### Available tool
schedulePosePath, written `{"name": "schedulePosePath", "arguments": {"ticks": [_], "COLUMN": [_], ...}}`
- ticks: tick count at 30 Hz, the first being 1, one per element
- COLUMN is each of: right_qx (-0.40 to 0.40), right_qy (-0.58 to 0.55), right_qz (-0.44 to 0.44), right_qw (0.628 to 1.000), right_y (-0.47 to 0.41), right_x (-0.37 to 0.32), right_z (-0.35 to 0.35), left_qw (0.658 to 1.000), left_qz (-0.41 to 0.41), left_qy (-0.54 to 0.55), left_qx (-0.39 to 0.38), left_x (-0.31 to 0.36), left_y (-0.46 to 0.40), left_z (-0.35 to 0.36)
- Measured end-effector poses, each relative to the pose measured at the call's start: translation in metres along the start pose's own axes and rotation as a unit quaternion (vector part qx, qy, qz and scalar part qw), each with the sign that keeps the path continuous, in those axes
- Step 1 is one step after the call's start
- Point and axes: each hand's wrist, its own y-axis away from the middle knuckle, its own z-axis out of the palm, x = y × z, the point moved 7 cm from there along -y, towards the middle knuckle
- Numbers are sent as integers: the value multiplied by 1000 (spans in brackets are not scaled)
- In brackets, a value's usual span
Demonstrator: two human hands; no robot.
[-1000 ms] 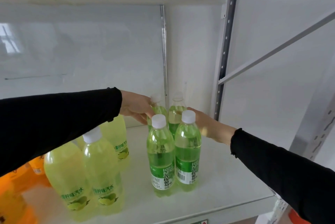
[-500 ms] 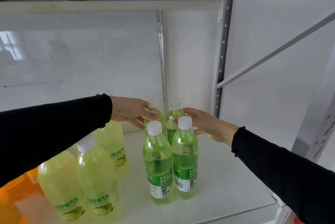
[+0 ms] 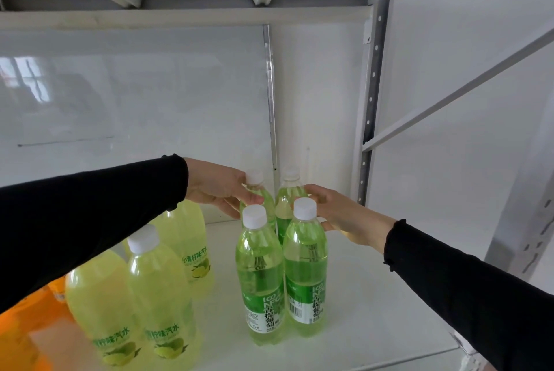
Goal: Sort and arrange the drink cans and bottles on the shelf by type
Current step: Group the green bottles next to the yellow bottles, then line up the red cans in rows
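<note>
Four green bottles stand upright in a tight two-by-two block on the white shelf (image 3: 374, 304), toward its right back corner. Left hand (image 3: 218, 187) grips the back-left green bottle (image 3: 257, 190) at neck and shoulder; right hand (image 3: 341, 214) rests against the back-right green bottle (image 3: 289, 193), fingers hidden behind the front-right bottle (image 3: 304, 268), so grip unclear. Front-left bottle (image 3: 259, 277) touches its neighbour. Yellow-green lemon bottles (image 3: 162, 295) stand left, orange bottles (image 3: 27, 319) at the left edge. Bare shelf lies right, up to the upright post (image 3: 371, 94).
</note>
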Motion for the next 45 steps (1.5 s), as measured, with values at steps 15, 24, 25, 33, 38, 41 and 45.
{"name": "schedulePosePath", "arguments": {"ticks": [15, 24, 25, 33, 38, 41, 45], "right_qx": [145, 112, 110, 94, 74, 53, 16], "right_qy": [255, 436, 436, 428, 417, 421, 446], "right_qz": [-171, -296, -304, -311, -298, -290, -280], "right_qw": [941, 843, 840, 843, 856, 858, 850], "right_y": [35, 68, 70, 60, 39, 23, -7], "right_x": [-134, -227, -235, -277, -294, -307, -322], "right_z": [-16, 123, 142, 303, 386, 429, 475], "left_qw": [924, 838, 837, 839, 847, 852, 858], "left_qz": [132, 131, 129, 92, 71, 51, 37], "left_qy": [-238, -371, -369, -356, -343, -343, -330], "left_qx": [268, 377, 383, 401, 400, 393, 392], "left_x": [51, -20, -33, -154, -228, -267, -313], "left_y": [110, 248, 264, 386, 436, 454, 467], "left_z": [-50, -86, -90, -127, -153, -173, -201]}}
